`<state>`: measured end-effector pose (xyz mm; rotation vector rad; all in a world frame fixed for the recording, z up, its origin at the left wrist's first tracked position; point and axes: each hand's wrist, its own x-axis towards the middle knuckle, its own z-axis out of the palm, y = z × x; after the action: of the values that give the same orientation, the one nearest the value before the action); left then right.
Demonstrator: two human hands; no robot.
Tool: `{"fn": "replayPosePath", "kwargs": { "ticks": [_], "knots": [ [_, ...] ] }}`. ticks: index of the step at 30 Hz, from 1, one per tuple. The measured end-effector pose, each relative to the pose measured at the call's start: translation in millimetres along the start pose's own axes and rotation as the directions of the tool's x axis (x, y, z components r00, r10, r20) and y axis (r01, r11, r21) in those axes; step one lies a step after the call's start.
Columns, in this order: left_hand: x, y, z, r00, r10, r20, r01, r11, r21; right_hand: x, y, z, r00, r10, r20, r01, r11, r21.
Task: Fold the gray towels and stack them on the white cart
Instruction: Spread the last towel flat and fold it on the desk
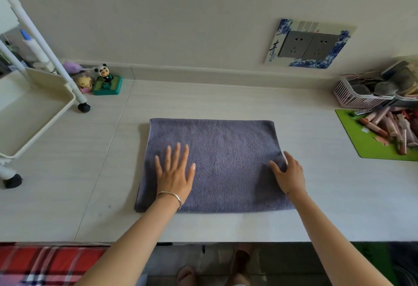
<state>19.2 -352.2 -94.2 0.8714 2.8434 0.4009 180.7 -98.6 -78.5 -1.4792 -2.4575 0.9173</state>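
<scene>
A gray towel (222, 150) lies folded into a flat rectangle in the middle of the pale table. My left hand (175, 172) presses flat on its left half, fingers straight and spread, a bangle on the wrist. My right hand (288, 173) rests on the towel's right edge with fingers extended, thumb on the cloth. The white cart (34, 116) stands at the left on black casters, its lower tray bare.
A panda figure on a green box (107, 81) and small toys sit by the cart's leg. A pink basket (357, 95) with clutter and a green mat (371, 147) with sticks fill the right side. A red plaid cloth (45, 263) lies below the table's front edge.
</scene>
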Motion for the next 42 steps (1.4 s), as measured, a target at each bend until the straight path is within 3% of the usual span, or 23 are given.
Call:
{"fn": "replayPosePath", "kwargs": {
  "ticks": [5,8,11,14,17,21,24,26,28,33,42],
  "knots": [
    [-2.4,-0.8,13.8,0.997,-0.037,0.070,0.037,0.999,0.005,15.1,-6.8,-12.6,0.982,0.174,0.077,-0.183,0.974,0.133],
    [-0.8,-2.9,14.9,0.996,-0.069,0.050,0.069,0.998,0.009,23.2,-4.0,-18.9,0.963,0.208,0.170,-0.235,0.959,0.160],
    [3.3,-7.8,7.5,0.988,-0.154,-0.003,0.154,0.987,-0.049,32.3,-1.6,-29.7,0.920,0.200,0.338,-0.310,0.898,0.312],
    [8.7,-21.9,-3.0,0.986,-0.169,-0.011,0.166,0.979,-0.119,33.8,-16.1,-50.0,0.814,0.108,0.571,-0.432,0.770,0.470],
    [14.4,-39.8,-14.3,0.987,-0.162,0.005,0.155,0.932,-0.327,29.9,-41.8,-65.7,0.753,-0.093,0.651,-0.388,0.736,0.554],
    [16.5,-57.7,-25.9,0.975,-0.213,0.064,0.201,0.720,-0.664,16.2,-89.0,-74.6,0.741,-0.287,0.608,-0.259,0.713,0.652],
    [21.4,-69.2,-32.2,0.942,-0.249,0.226,0.306,0.357,-0.882,0.3,-129.2,-68.7,0.725,-0.388,0.569,-0.169,0.701,0.693],
    [23.7,-74.8,-35.9,0.927,-0.225,0.300,0.329,0.106,-0.938,-12.5,-156.7,-55.3,0.722,-0.423,0.548,-0.099,0.720,0.687],
    [23.2,-75.5,-41.4,0.918,-0.216,0.333,0.336,-0.024,-0.941,-25.3,-182.4,-32.0,0.743,-0.425,0.517,-0.034,0.747,0.664],
    [20.9,-79.8,-46.8,0.888,-0.216,0.406,0.366,-0.203,-0.908,-48.4,-215.3,55.0,0.773,-0.414,0.480,0.095,0.824,0.559],
    [23.9,-84.1,-46.4,0.902,-0.131,0.411,0.377,-0.222,-0.899,-79.5,-231.5,139.5,0.731,-0.385,0.564,0.207,0.912,0.354]
  ]
}}
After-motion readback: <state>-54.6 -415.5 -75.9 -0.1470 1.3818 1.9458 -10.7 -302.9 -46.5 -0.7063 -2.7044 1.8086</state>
